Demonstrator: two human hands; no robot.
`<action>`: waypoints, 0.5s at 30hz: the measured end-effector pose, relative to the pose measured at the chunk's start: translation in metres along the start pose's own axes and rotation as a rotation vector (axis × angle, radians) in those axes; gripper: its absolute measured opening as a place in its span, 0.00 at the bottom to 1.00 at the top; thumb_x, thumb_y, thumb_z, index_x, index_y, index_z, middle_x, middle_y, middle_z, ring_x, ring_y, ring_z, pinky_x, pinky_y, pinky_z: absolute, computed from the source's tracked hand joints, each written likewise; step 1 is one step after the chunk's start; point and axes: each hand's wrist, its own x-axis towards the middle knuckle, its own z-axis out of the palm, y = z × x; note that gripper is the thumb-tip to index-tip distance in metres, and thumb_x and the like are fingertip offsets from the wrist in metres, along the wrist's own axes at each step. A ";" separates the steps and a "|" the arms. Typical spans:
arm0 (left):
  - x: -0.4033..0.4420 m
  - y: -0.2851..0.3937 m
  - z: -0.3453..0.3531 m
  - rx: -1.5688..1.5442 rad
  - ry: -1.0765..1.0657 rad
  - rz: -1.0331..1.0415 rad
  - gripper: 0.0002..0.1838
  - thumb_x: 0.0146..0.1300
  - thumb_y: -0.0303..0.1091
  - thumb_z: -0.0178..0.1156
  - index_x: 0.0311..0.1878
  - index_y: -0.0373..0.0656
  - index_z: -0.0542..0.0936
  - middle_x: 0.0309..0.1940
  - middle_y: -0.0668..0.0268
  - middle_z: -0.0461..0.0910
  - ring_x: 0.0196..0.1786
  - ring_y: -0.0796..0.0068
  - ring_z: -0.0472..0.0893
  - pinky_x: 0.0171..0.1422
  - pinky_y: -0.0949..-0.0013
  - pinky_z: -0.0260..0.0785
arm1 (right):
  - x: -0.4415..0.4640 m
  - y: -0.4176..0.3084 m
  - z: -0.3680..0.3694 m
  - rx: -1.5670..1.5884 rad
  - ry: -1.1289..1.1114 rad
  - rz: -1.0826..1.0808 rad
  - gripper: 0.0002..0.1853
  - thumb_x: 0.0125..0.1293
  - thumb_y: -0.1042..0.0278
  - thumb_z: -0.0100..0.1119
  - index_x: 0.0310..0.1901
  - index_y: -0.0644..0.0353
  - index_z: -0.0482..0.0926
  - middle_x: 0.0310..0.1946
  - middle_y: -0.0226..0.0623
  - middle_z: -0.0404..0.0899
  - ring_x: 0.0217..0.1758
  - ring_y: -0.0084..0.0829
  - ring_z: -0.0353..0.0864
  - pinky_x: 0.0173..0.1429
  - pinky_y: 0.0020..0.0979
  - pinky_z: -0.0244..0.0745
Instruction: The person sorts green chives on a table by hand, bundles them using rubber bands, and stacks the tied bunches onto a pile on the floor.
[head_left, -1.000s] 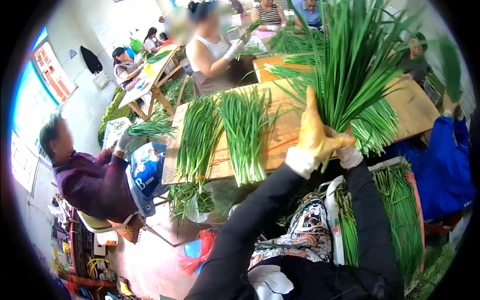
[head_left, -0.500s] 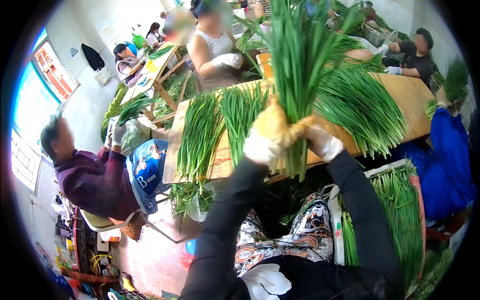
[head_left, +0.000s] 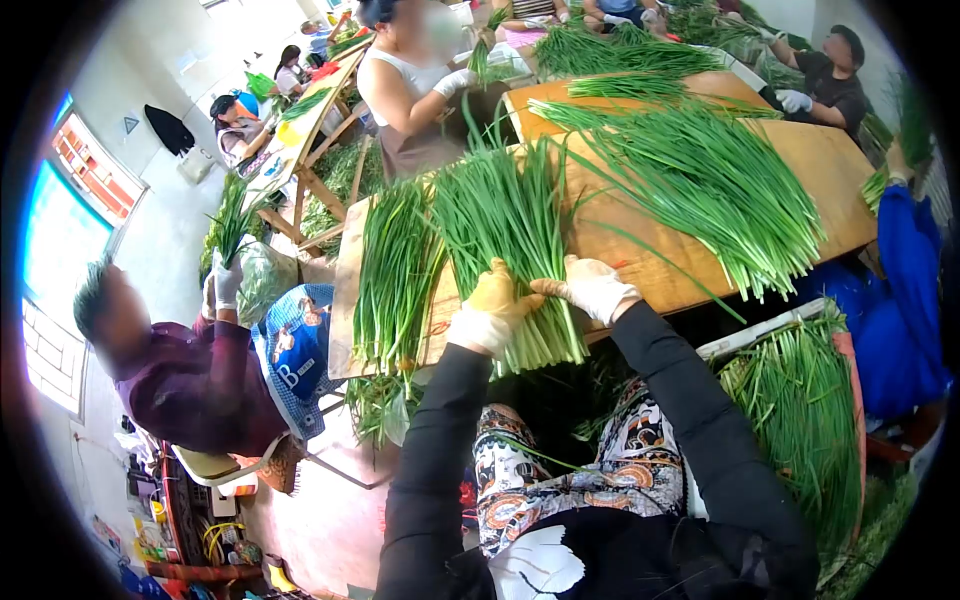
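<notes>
Across the wooden counter [head_left: 840, 175], a leafy green bundle [head_left: 510, 205] lies reaching the near edge. The left hand [head_left: 490, 308] and right hand [head_left: 600, 286] touch its lower stems, thumbs close; whether they grip is unclear.

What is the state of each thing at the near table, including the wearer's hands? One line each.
Middle pile: lying on the table, leafy ends away
Left hand: gloved, on middle pile
Right hand: gloved, at middle pile's right edge
Left pile: lying, untouched
Right pile: fanned out, untouched
Near table: partly covered
</notes>
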 end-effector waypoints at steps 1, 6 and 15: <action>-0.004 0.004 -0.003 -0.016 0.052 0.027 0.44 0.44 0.55 0.65 0.53 0.25 0.61 0.36 0.43 0.72 0.39 0.50 0.75 0.40 0.61 0.69 | -0.005 -0.001 -0.004 0.037 -0.020 0.032 0.45 0.46 0.24 0.46 0.44 0.67 0.72 0.43 0.57 0.73 0.49 0.51 0.71 0.52 0.41 0.65; -0.014 0.033 -0.003 -0.010 -0.060 -0.088 0.47 0.46 0.49 0.65 0.59 0.25 0.54 0.43 0.42 0.70 0.43 0.51 0.75 0.44 0.63 0.70 | -0.002 0.025 0.005 0.576 -0.096 0.122 0.41 0.46 0.33 0.58 0.46 0.70 0.69 0.35 0.49 0.75 0.38 0.38 0.76 0.38 0.35 0.72; 0.005 0.053 0.009 0.102 0.233 0.513 0.23 0.56 0.45 0.55 0.54 0.48 0.69 0.44 0.57 0.73 0.49 0.57 0.70 0.54 0.58 0.61 | -0.014 0.037 0.049 0.781 0.280 -0.074 0.14 0.60 0.61 0.49 0.42 0.62 0.70 0.36 0.52 0.74 0.45 0.44 0.74 0.48 0.37 0.67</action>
